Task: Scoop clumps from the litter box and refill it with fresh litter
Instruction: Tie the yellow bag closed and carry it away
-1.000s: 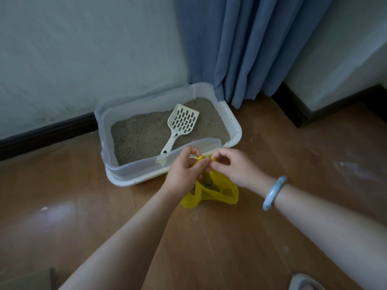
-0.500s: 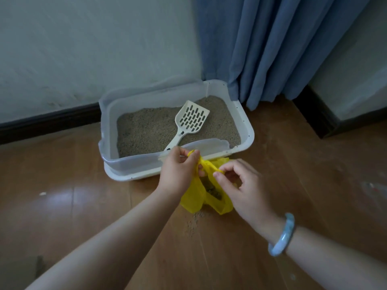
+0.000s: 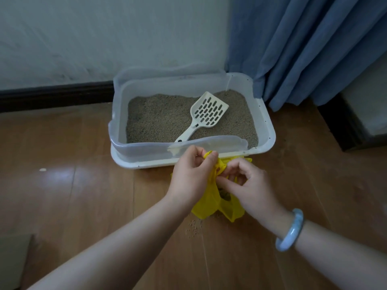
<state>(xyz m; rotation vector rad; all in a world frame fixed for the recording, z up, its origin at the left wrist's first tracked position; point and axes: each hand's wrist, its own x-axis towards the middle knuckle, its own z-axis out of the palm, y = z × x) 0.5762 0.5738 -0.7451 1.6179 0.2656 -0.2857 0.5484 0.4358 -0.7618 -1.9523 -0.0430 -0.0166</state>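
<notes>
Pinching yellow bag (image 3: 206, 206) handles, left hand (image 3: 188, 181) and right hand (image 3: 251, 189) grips, litter box (image 3: 142, 152) just beyond.

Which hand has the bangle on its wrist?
The right hand, with a pale blue bangle; the left hand has a bare wrist. Both pinch the yellow bag.

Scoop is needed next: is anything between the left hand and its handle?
Yes: the box's clear front wall stands between the left hand and the scoop, and that hand grips the bag.
</notes>
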